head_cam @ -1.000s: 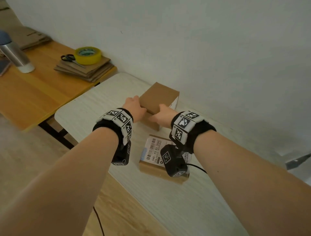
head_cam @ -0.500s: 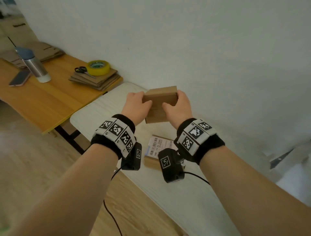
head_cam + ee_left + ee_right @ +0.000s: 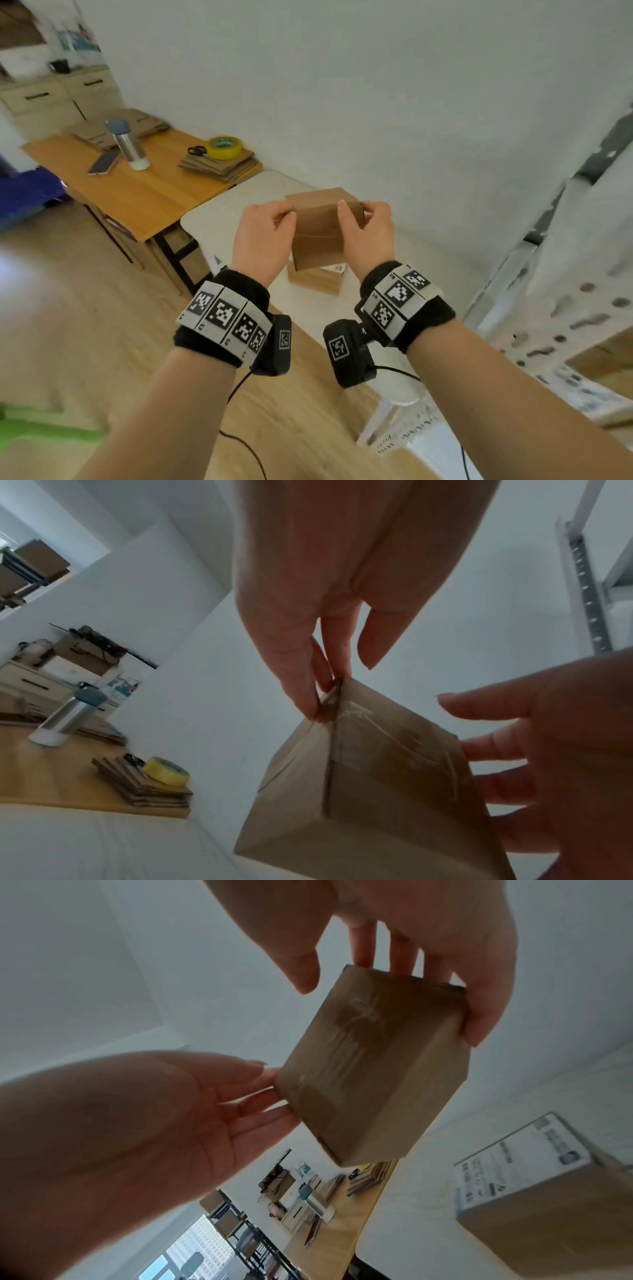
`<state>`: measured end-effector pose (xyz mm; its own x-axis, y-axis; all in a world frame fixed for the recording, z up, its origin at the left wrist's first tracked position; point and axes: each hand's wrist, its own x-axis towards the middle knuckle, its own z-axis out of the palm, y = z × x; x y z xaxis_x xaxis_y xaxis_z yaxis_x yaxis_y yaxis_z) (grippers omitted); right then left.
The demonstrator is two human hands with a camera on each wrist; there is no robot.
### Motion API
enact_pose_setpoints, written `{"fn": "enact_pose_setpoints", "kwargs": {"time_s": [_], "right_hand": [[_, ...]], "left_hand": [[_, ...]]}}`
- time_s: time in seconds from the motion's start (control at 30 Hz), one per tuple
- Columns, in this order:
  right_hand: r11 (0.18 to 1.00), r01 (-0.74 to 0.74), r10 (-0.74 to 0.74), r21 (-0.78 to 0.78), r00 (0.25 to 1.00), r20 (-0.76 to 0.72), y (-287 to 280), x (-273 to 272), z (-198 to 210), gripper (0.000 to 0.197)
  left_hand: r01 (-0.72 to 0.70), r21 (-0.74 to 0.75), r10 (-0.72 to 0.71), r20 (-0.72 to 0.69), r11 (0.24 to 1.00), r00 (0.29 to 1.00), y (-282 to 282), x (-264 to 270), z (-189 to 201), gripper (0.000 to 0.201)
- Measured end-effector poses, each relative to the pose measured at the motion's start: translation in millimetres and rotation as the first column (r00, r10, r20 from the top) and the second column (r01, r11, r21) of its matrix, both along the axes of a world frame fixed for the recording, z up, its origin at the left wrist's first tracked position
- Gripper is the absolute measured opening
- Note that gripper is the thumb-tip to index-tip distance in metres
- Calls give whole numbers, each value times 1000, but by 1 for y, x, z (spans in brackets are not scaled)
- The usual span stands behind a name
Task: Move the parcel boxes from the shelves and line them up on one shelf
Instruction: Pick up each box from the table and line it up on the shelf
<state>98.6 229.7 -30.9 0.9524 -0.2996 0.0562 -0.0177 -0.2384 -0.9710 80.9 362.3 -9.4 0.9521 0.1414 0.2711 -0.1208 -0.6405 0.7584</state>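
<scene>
I hold a plain brown parcel box in the air between both hands, above the white table. My left hand grips its upper left edge, fingers at the taped corner of the box. On the other side my right hand holds the upper right, thumb on the near face and fingers behind the box. A second parcel box with a white shipping label lies on the table right below.
A white perforated metal shelf rack stands at the right, close to my right arm. Left of the white table is a wooden table with a steel bottle, a phone, flattened cardboard, scissors and yellow tape.
The plain box has come up off the white table and is now held higher in both hands. The view has swung so the shelf rack shows at the right.
</scene>
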Motion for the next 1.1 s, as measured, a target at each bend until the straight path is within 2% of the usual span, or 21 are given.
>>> {"fn": "enact_pose_setpoints", "kwargs": {"time_s": [0.13, 0.27, 0.37, 0.47, 0.6, 0.73, 0.9, 1.0, 1.1], "right_hand": [[997, -39, 37, -68, 999, -27, -16, -63, 9, 62], [998, -59, 59, -28, 998, -16, -44, -153, 9, 54], [999, -39, 40, 12, 999, -37, -66, -216, 11, 46], [998, -54, 56, 23, 994, -92, -92, -271, 17, 50], [990, -132, 137, 42, 980, -146, -137, -323, 26, 68], [981, -186, 192, 51, 967, -166, -186, -353, 36, 85], [959, -236, 214, -155, 966, -147, -236, -390, 52, 86], [911, -230, 197, -342, 972, -129, -261, -418, 55, 92], [814, -167, 121, -557, 986, -118, -286, -452, 54, 93]], "left_hand": [[-71, 7, 71, 8, 997, 997, -19, -83, 17, 29], [-129, 6, 128, 57, 992, 990, -44, -185, 20, 22], [-162, -12, 162, 26, 987, 986, -65, -245, 15, 16], [-187, 23, 187, -8, 982, 982, -87, -295, 13, 12], [-101, -94, 91, -103, 990, 991, -109, -337, 6, 29], [25, -165, -59, -203, 986, 977, -132, -354, 4, 49], [239, -137, -267, -251, 961, 930, -166, -358, 5, 62], [295, -140, -318, -196, 945, 927, -185, -358, 5, 92], [400, 20, -397, -79, 916, 914, -209, -363, 12, 119]]}}
